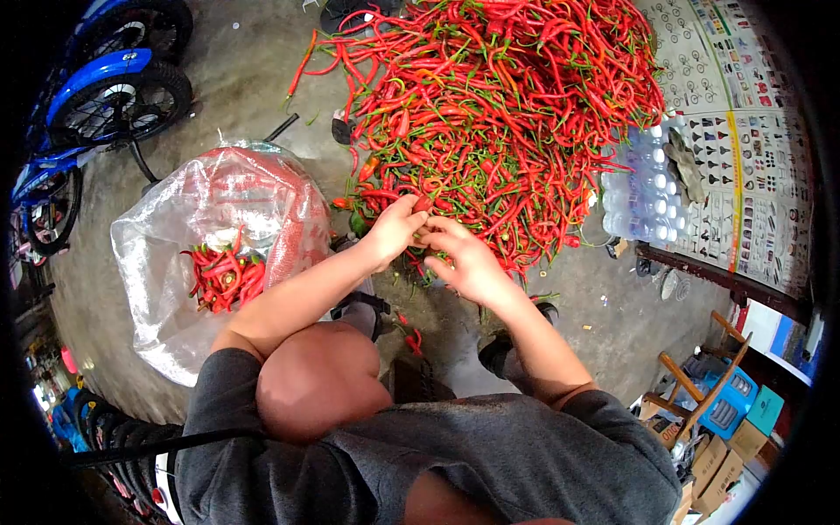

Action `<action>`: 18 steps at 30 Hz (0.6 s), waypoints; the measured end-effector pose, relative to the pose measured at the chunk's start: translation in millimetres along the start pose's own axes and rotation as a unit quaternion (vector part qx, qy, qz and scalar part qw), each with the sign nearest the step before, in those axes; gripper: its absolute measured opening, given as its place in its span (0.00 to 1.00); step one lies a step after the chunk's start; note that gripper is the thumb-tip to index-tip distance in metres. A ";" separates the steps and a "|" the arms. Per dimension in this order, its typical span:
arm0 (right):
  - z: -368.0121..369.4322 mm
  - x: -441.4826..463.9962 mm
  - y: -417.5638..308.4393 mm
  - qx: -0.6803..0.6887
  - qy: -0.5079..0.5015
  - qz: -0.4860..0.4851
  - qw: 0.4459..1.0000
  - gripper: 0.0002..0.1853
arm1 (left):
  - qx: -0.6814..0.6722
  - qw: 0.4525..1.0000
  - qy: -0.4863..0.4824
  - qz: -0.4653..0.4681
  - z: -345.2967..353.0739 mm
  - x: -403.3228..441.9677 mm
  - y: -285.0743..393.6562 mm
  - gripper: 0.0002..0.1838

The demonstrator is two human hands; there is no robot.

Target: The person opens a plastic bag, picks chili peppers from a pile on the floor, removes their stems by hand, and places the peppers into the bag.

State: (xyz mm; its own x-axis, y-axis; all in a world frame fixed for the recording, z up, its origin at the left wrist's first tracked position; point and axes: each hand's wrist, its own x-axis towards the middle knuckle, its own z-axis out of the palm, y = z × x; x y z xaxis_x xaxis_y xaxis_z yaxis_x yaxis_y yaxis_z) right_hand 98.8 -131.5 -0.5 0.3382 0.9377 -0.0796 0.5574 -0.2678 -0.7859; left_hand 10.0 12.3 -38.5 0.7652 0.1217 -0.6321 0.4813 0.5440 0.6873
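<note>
A large heap of long red chili peppers (507, 114) with green stems covers the floor ahead of me. At its near edge my left hand (398, 232) is closed, with a red chili pepper (423, 204) showing at its fingertips. My right hand (464, 262) meets it there, fingers curled toward the left fingertips and thumb lower down; whatever it pinches is hidden. To the left stands an open clear plastic bag (157, 254) with red printing, holding a small pile of red chili peppers (227, 278).
Blue bicycles (114, 87) stand at upper left and tires (105, 437) at lower left. Shrink-wrapped plastic bottles (646, 188) sit right of the heap, beside a poster-covered panel (717, 149). A wooden stool (700, 389) and cardboard boxes (713, 472) are at lower right. Loose peppers (413, 337) lie between my feet.
</note>
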 end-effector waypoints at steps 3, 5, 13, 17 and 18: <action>-19.7 9.7 -8.1 0.189 0.059 0.255 0.946 0.09 | 0.013 1.000 0.008 -0.019 -0.5 -4.1 7.4 0.13; -11.6 11.3 5.2 0.119 0.094 0.201 0.968 0.10 | 0.201 0.978 -0.020 0.048 2.2 -3.7 4.6 0.14; -18.5 10.8 -2.7 -0.126 -0.010 0.082 0.989 0.16 | 0.331 0.940 -0.034 0.080 0.9 -9.5 8.4 0.18; -23.1 4.5 -0.5 -0.022 -0.054 0.042 0.997 0.15 | 0.280 0.942 -0.137 0.128 -1.2 -9.6 1.5 0.12; -24.2 2.7 -0.8 -0.011 -0.071 0.045 0.996 0.14 | 0.225 0.959 -0.171 0.036 3.2 -19.1 16.1 0.11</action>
State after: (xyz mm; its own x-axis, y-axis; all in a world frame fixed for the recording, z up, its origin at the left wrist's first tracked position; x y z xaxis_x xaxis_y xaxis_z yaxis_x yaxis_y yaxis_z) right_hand 117.7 -134.1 14.8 0.2785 0.9309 -0.2363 0.5465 -0.3559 -0.7581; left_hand 4.5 16.1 -14.2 0.8621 -0.1756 -0.4754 0.4982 0.1223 0.8584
